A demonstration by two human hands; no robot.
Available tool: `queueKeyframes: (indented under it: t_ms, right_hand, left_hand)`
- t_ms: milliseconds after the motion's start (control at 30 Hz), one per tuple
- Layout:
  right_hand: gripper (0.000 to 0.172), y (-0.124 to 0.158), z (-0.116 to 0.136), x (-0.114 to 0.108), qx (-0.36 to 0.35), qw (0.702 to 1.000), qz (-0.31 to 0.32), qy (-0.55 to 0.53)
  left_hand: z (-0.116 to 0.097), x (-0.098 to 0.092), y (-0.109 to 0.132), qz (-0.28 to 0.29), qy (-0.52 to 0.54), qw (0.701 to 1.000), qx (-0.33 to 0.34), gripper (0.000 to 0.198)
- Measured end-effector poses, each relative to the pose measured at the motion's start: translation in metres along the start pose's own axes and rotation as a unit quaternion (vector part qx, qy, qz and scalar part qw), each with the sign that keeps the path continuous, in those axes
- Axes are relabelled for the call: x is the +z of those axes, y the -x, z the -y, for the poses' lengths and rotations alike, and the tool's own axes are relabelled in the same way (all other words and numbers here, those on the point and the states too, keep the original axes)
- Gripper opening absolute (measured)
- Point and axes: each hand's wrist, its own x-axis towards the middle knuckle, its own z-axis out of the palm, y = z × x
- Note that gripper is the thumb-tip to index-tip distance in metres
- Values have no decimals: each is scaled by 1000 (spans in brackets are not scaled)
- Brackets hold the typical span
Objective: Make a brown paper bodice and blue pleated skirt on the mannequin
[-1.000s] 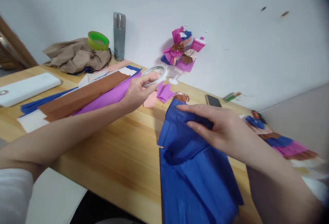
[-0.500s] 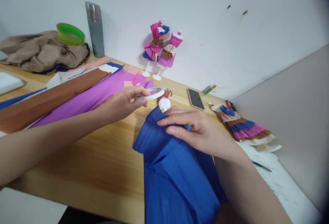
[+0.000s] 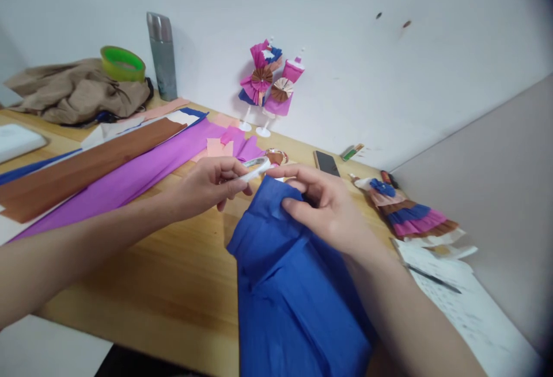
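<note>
Between the thumb and fingers of my left hand [image 3: 216, 184] is a thin white roll of tape [image 3: 258, 166], held above the table. My right hand [image 3: 326, 204] pinches the top edge of a blue sheet of crepe paper [image 3: 294, 285], its thumb in front and fingers partly hidden behind. Its index finger reaches out to the tape roll's near edge; I cannot tell whether a strip is pulled off. The blue paper is gathered in folds and hangs over the table's front edge.
Brown paper [image 3: 93, 161] and purple paper [image 3: 142, 184] strips lie left. Two small dressed mannequins [image 3: 272, 86] stand by the wall, near a phone [image 3: 326, 162]. A layered doll dress [image 3: 410, 210] and a pen [image 3: 434, 279] on white sheets [image 3: 470, 302] are at right.
My hands have come together: the right index finger now extends to the tape roll, and its thumb grips the blue paper's top edge. The white round piece behind is now mostly covered.
</note>
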Motion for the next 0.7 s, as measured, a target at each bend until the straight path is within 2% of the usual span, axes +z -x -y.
queueKeyframes:
  t_ms: [100, 267, 567, 700]
  right_hand:
    - [8, 3, 6, 2, 8, 1000, -23, 1]
    - [17, 1, 5, 3, 12, 999, -30, 31]
    - [17, -2, -2, 6, 24, 997, -23, 73]
    - [18, -1, -1, 8, 18, 997, -12, 79]
  left_hand:
    - [2, 3, 2, 15, 10, 1000, 5, 16]
    - [-2, 2, 4, 15, -37, 999, -11, 11]
    - [0, 3, 4, -12, -16, 1000, -11, 18]
    - [1, 4, 5, -1, -11, 999, -35, 19]
